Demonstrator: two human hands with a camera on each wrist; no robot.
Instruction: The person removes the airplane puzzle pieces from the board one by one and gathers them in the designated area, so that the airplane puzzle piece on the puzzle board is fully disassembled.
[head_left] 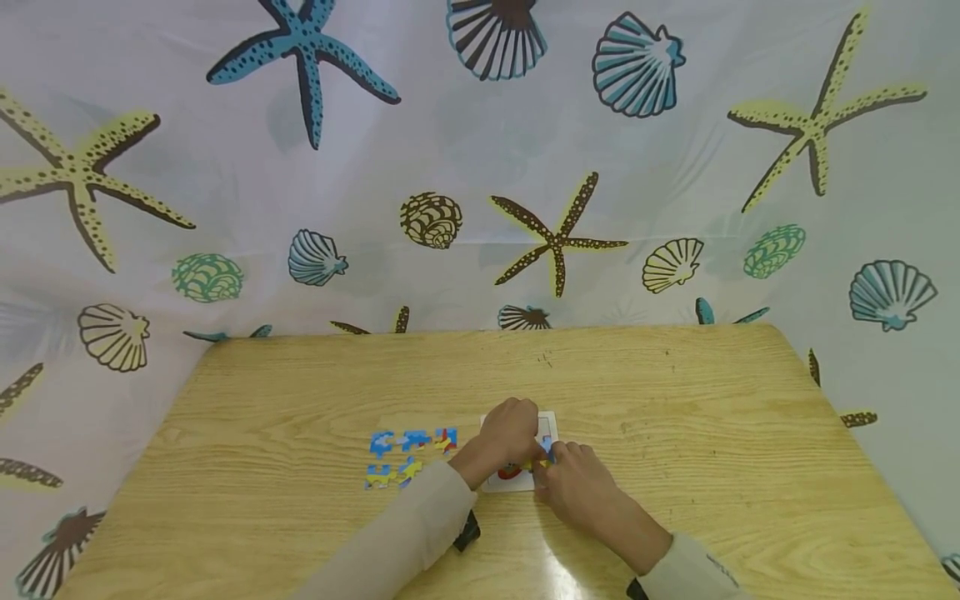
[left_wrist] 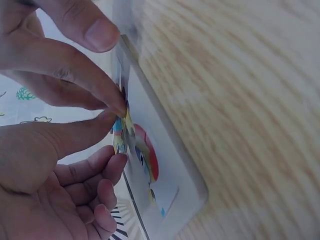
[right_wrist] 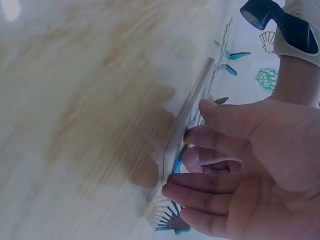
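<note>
A white puzzle tray (head_left: 498, 486) lies on the wooden table, part of a red, yellow and blue picture visible in it. Over it bends my left hand (head_left: 510, 431). In the left wrist view, this hand's thumb and a finger pinch a small yellow-and-blue puzzle piece (left_wrist: 119, 132) against the tray face. My right hand (head_left: 583, 487) comes in from the right. One of its fingers reaches the same piece, while its thumb (left_wrist: 100, 35) stands apart. The right wrist view shows its palm, with loosely bent fingers by the tray edge (right_wrist: 172, 145); some fingertips are hidden.
Several loose puzzle pieces (head_left: 410, 469) lie on the table left of the tray. The wooden table (head_left: 675, 400) ends at a cloth (head_left: 360, 167) printed with starfish and shells. A black wrist device (head_left: 467, 533) sits below the left sleeve.
</note>
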